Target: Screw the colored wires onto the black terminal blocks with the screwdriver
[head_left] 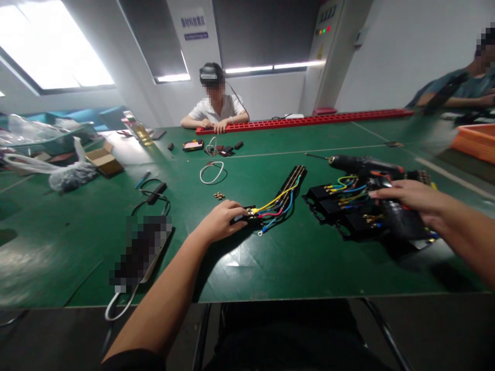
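My left hand [221, 222] is closed around the near end of a small black wired part [253, 220], pressing it to the green table. Yellow, red and blue wires [286, 195] run from this part towards a long black strip with metal contacts [296, 178]. One blue wire ends in a loose ring terminal [260, 233]. Wrapped round the handle of a cordless drill [361, 166], my right hand [415, 200] holds it above several black wired housings [361, 220]. The drill's bit points left. A little pile of brass-coloured screws [219, 196] lies beyond my left hand.
A phone-like device [143, 252] with a white cable lies at left. Farther back are a cardboard box [104, 158], a bottle [142, 133] and a red slotted rail [278, 122]. One person sits opposite, another at far right near an orange crate [475, 141].
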Available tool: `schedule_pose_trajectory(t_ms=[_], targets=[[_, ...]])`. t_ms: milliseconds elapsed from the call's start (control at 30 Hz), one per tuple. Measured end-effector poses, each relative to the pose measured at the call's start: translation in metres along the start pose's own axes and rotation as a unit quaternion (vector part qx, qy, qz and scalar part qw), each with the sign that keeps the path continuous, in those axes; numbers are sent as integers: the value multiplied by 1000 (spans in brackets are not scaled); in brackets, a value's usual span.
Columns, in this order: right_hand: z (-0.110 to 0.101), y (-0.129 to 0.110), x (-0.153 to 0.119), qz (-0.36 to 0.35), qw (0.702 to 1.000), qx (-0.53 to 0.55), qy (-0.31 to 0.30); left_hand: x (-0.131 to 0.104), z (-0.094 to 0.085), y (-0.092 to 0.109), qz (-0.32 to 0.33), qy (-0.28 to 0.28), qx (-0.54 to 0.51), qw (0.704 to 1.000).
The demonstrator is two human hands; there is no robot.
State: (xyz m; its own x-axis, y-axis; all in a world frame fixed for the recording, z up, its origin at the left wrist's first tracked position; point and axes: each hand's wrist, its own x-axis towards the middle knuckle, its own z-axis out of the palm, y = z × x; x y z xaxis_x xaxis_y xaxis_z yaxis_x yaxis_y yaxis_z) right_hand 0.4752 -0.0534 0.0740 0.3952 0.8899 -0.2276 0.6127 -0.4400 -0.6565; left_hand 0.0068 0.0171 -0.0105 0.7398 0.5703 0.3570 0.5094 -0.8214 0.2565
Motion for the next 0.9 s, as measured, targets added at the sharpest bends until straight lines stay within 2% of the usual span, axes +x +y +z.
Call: schedule_pose_trajectory(t_ms=[33, 100, 200, 333, 533, 633, 733, 833, 900], targets=[[1, -7, -5, 44, 994, 97, 5, 0, 0, 0, 0, 1, 1, 1000], [4, -20, -15, 72, 966, 247, 5, 0, 0, 0, -1, 1, 2, 1000], [13, -37, -28, 31, 930, 367, -1, -1, 0, 0, -4, 2, 1, 1000], [33, -52, -45, -70, 888, 455, -22, -1, 1, -1, 0, -1, 2, 1000], [60, -74, -61, -218, 891, 395, -47, -1, 0, -1, 5, -4, -3, 1000], [65, -88, -63, -258, 893, 367, -44, -1, 1, -1, 2, -2, -6, 1000], [65, -104, -65, -259, 898, 354, -32, -1, 1, -2, 4, -3, -8, 1000], [63, -119, -66, -207, 914, 350, -9, -1, 1, -2, 5, -2, -9, 1000], [60, -127, -67, -180, 914, 363, -19, -1, 1, -1, 5, -2, -11, 1000]])
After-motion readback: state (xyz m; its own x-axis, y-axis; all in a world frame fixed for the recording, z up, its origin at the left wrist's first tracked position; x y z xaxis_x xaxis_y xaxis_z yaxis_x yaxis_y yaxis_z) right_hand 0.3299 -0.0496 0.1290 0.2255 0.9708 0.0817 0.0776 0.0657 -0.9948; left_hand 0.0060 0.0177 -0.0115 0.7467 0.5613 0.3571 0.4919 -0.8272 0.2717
